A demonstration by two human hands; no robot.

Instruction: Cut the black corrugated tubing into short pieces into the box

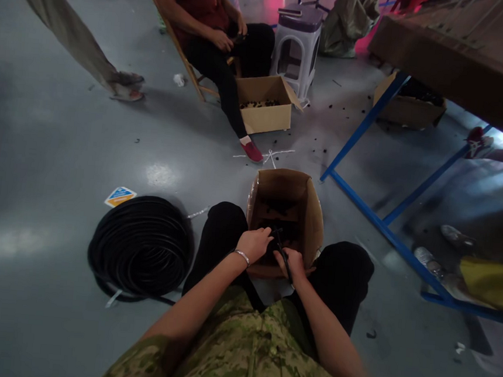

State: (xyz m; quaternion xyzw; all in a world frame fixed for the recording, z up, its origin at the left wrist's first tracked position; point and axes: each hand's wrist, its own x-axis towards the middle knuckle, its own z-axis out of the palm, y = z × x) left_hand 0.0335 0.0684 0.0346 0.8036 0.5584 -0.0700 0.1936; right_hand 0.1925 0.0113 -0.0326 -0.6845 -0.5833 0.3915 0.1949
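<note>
My left hand (255,244), a bracelet at its wrist, is closed with its fingertips at the upper end of a thin black length (288,263). My right hand (294,264) is closed around the lower part of this same black length. Poor light hides whether it is a cut of hose or a tool. Both hands are over the open cardboard box (315,209) between my knees, with dark pieces inside that are hard to make out. Left of my legs, a large coil of black hose (141,246) lies on the floor.
Ahead, a seated person (200,14) handles something small and dark above a cardboard box (266,119) of black pieces. A stool (297,46) stands behind it. To the right is a blue-framed table (360,204). Another person's leg (71,32) is at upper left.
</note>
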